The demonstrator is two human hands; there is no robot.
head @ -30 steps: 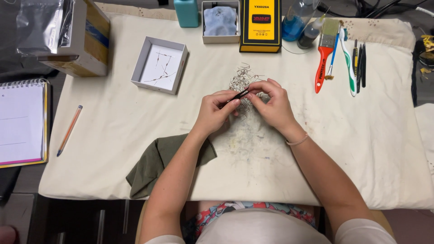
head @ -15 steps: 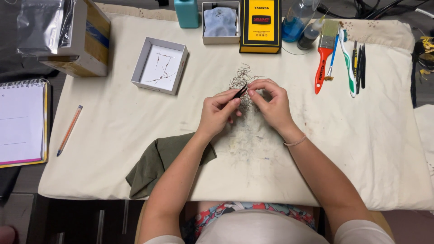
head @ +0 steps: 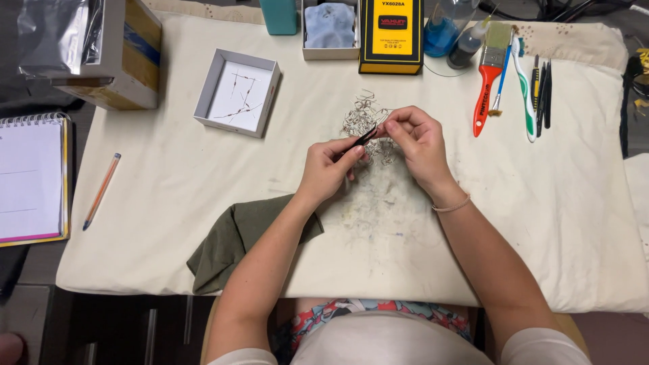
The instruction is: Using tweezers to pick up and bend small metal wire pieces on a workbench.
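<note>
My left hand (head: 329,167) grips a thin black tool (head: 365,137), likely tweezers, pointing up and right. My right hand (head: 417,139) pinches its fingertips at the tool's tip, on something too small to make out. Both hands hover over a tangled pile of thin silvery wire pieces (head: 362,119) lying on the cream cloth (head: 169,196) that covers the table. Fine debris is scattered on the cloth below the hands.
A shallow grey tray (head: 205,91) with a few wire bits sits at upper left. An olive rag (head: 233,236), a pencil (head: 101,191), a notebook (head: 30,177), a cardboard box (head: 128,57), a yellow device (head: 391,34), a red-handled brush (head: 488,81) and small tools (head: 541,91) surround the work spot.
Both hands have shifted slightly up toward the wire pile, still pinched together around the black tool.
</note>
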